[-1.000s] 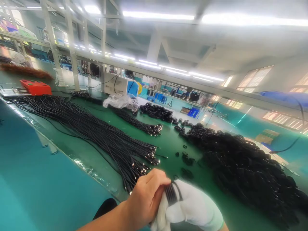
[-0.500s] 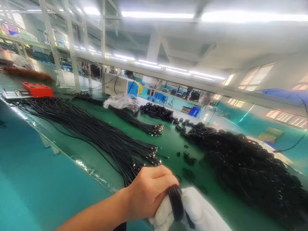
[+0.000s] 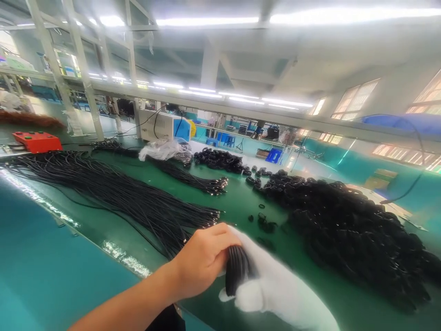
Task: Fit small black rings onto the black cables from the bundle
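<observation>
My bare left hand (image 3: 203, 259) is closed around the top of a small coil of black cable (image 3: 235, 271), its fingers bent over the loops. Against the coil's right and lower side is my right hand (image 3: 267, 280), in a white glove and smeared by motion. Its gloved thumb presses low on the loops, while the other fingers are mostly hidden behind the coil. Just beyond my hands, a long bundle of straight black cables (image 3: 120, 195) lies along the green table (image 3: 237, 202), with metal plug ends towards me.
A large heap of coiled black cables (image 3: 347, 230) covers the right side. Farther back lie a second cable bundle (image 3: 189, 174) and a clear plastic bag (image 3: 163, 151) near a white-and-blue machine (image 3: 161, 125). A red control box (image 3: 37, 141) sits at the left.
My hands have shifted slightly left and up with the coil. The gloved hand has turned about the coil, its thumb now lower. The view has swung a little to the right.
</observation>
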Motion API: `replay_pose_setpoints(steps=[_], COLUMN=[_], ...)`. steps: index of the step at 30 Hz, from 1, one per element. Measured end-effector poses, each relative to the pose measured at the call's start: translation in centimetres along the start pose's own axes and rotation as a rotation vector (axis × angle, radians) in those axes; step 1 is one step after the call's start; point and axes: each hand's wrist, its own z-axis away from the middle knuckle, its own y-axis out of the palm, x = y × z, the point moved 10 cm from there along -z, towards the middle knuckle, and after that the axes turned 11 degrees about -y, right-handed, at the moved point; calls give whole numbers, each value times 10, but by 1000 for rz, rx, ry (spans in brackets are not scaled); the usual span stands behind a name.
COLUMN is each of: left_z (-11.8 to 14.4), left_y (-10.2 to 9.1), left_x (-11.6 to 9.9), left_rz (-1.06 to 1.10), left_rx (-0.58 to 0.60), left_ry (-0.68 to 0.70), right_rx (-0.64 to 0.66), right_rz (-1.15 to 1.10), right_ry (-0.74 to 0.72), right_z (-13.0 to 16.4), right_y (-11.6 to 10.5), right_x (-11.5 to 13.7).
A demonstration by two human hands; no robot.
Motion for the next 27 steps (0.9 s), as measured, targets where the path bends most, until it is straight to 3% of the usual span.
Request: replay_pose_setpoints(steps=[4, 8, 14, 20, 27], left_z=[-7, -16, -29, -35, -27], left_y=[2, 6, 9, 13, 31], left_x=[9, 17, 49, 61, 91], left_rz=[5, -45, -6, -9, 289], left_rx=[-22, -32, 16, -23, -2], left_ry=[-74, -155, -434, -482, -691], right_rx=[50, -17, 17, -58, -108], right_rz=[-267, -310, -569, -549, -539], right_ry=[25, 8, 14, 56, 53], right_z=[-3, -7, -10, -10, -9], right_y=[4, -8, -12, -23, -21], right_x=[-15, -31, -52, -67, -74])
